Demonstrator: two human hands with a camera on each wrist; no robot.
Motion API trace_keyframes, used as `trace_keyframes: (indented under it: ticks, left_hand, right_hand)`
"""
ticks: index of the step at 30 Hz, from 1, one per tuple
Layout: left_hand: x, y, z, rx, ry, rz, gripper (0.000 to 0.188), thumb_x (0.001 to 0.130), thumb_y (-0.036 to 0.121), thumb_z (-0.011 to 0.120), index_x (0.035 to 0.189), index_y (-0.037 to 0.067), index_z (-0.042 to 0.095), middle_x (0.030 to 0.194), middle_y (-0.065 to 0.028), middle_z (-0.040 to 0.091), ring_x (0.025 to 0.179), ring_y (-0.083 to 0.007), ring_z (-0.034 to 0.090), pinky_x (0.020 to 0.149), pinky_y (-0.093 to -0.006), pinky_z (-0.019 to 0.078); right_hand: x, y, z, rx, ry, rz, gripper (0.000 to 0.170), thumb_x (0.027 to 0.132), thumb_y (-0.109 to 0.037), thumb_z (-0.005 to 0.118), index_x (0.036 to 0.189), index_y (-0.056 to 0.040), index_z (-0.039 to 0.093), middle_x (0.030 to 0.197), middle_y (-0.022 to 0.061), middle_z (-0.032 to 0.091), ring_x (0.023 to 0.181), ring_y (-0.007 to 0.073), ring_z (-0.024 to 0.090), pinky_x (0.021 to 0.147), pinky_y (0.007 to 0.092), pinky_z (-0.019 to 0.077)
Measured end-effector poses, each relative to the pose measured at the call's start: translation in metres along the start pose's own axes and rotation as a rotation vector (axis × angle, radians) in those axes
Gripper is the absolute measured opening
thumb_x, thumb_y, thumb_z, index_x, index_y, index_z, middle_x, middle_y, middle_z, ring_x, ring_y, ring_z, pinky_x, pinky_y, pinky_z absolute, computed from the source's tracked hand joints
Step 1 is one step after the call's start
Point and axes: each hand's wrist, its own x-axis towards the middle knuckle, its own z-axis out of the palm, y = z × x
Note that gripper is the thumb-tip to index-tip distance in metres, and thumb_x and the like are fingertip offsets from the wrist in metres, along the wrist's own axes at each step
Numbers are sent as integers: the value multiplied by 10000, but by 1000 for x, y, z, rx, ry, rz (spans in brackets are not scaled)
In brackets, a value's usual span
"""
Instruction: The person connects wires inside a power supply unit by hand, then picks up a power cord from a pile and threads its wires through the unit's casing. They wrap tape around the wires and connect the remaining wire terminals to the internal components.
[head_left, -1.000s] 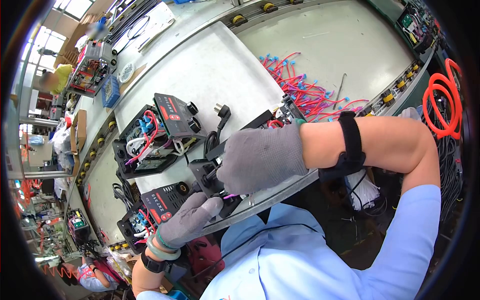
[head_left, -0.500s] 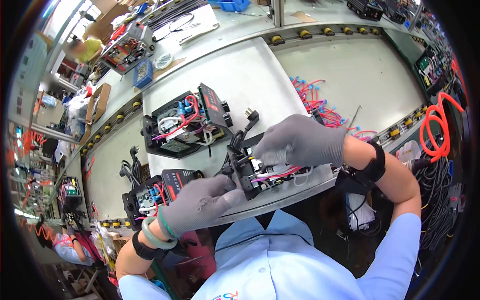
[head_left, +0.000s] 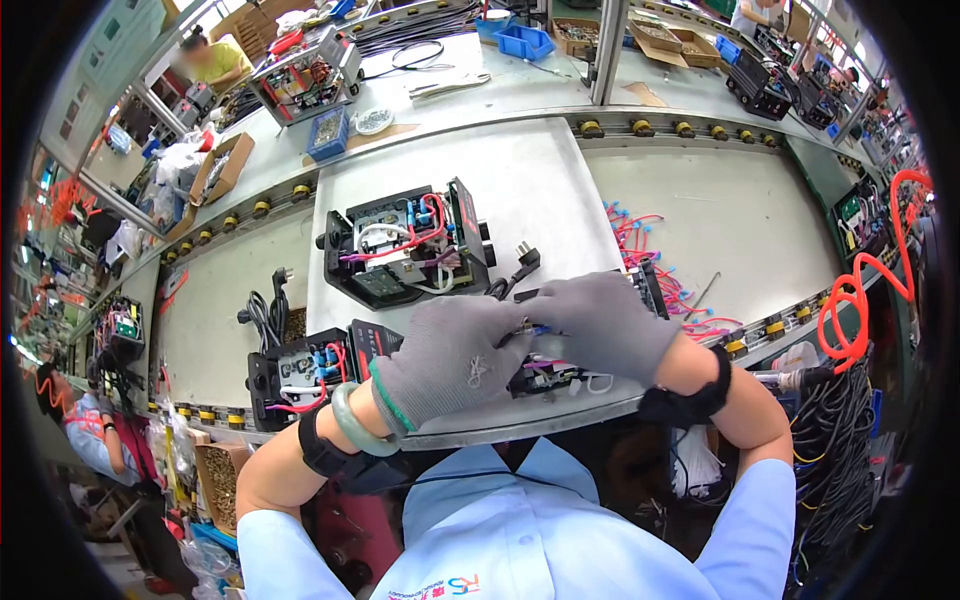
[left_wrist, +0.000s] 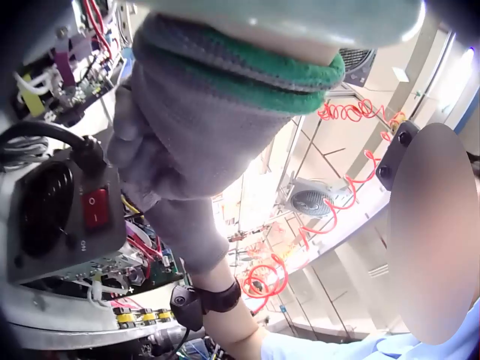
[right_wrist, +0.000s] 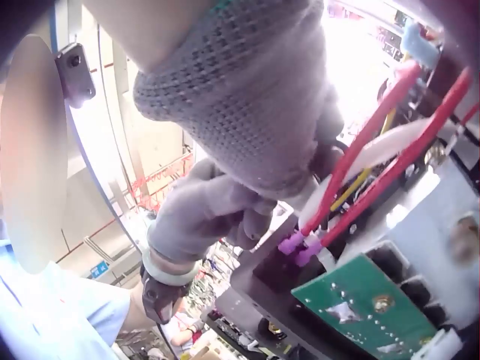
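Front machine (head_left: 560,385) sits at the near edge of the pale board (head_left: 530,165), and two grey-gloved hands are right down on it! Far left, a cardboard box of small metal bits (head_left: 218,485) stands low beside the bench. Next along, a coiled cord (head_left: 265,315) with its plug up lies just behind the left machine (head_left: 298,388), open on top, red and white wires showing. Now a pale green bracelet (head_left: 355,420) at the wrist, and here's the left hand (head_left: 450,350), bent at the fingers, reaching in at the front machine's end panel. Whether it pinches anything, I cannot tell. Left wrist view: red switch (left_wrist: 95,208) and a fan grille (left_wrist: 46,214) on that panel, black cord running in just beside the glove. Farther back, between the hands and the blue tray (head_left: 328,133), stands the back machine (head_left: 410,240), open too. A black plug (head_left: 525,263) lies just behind the knuckles. Then the right hand (head_left: 610,328), palm down, its fingertips meeting the left's; they're hidden, so I can't call a pinch. Its wrist view picks out a green board (right_wrist: 371,304) below, red wires (right_wrist: 375,154) rising past. On the right: loose wires (head_left: 640,240) in a heap, a thin hook (head_left: 703,293), a red hose (head_left: 845,320), black cables (head_left: 845,440) hanging.
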Motion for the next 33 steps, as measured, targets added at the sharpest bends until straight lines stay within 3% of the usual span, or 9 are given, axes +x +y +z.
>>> trace_keyframes:
  ticks: [2, 4, 5, 9, 13, 15, 18, 25, 33]
  left_hand:
    - [-1, -5, 6, 123, 183, 251, 122, 793, 169, 730, 735, 92, 656, 665, -80, 607, 609, -283, 626, 556, -386, 497]
    - [0, -5, 15, 192, 211, 336, 142, 788, 169, 730, 713, 101, 631, 654, -71, 577, 597, -274, 608, 543, -388, 483]
    - [2, -5, 18, 273, 238, 430, 166, 783, 169, 730, 691, 110, 606, 643, -62, 547, 585, -264, 590, 531, -390, 468]
    - [-1, -16, 20, 333, 228, 431, 184, 775, 197, 740, 696, 121, 592, 635, -50, 517, 582, -253, 580, 524, -395, 456]
    - [-15, -8, 11, 342, 303, 258, 204, 792, 263, 747, 746, 99, 634, 657, -60, 563, 621, -264, 616, 570, -392, 490]
    - [-26, 1, -4, 142, -138, -263, 311, 821, 370, 738, 817, 67, 668, 731, -99, 640, 707, -292, 666, 642, -387, 523]
    - [-30, -5, -3, -65, -338, -385, 437, 837, 476, 711, 849, 40, 674, 795, -143, 681, 769, -326, 690, 707, -385, 541]
    - [-20, -1, 4, -6, -515, -319, 539, 909, 535, 590, 926, -4, 622, 755, -190, 672, 735, -376, 695, 711, -432, 550]
    - [-25, -1, 18, 110, -402, -210, 529, 979, 454, 492, 893, -60, 580, 703, -193, 646, 656, -370, 684, 606, -469, 547]
  right_hand:
    - [-15, 10, -8, 555, 13, 91, 159, 843, -197, 740, 956, -85, 726, 880, 100, 701, 825, 264, 696, 737, 376, 544]
    - [-23, 15, 1, 608, -78, 156, 186, 837, -154, 785, 1006, -83, 755, 903, 91, 714, 821, 227, 683, 744, 342, 541]
    - [-25, 18, 4, 665, -11, 129, 156, 854, -177, 763, 989, -98, 752, 888, 83, 705, 807, 242, 682, 730, 356, 540]
    - [-21, 17, 3, 621, 12, 88, 147, 849, -224, 751, 946, -115, 740, 853, 67, 690, 786, 271, 680, 695, 388, 535]
    - [-13, 19, 2, 209, -53, -93, 72, 826, -211, 695, 851, -143, 699, 776, 56, 635, 741, 284, 663, 635, 430, 506]
    - [-14, 24, 8, 107, -47, -195, 48, 766, -157, 672, 814, -164, 672, 746, 54, 593, 719, 277, 648, 618, 430, 497]
    - [-14, 28, 3, 135, -92, -236, 56, 764, -159, 668, 819, -160, 660, 762, 51, 594, 723, 284, 645, 622, 428, 498]
    - [-14, 29, 0, 53, -129, -266, 76, 744, -154, 664, 815, -168, 638, 775, 46, 587, 720, 281, 643, 623, 423, 495]
    - [-20, 34, 11, 165, -68, -266, 191, 674, -158, 726, 824, -180, 611, 758, 25, 568, 699, 264, 630, 602, 419, 471]
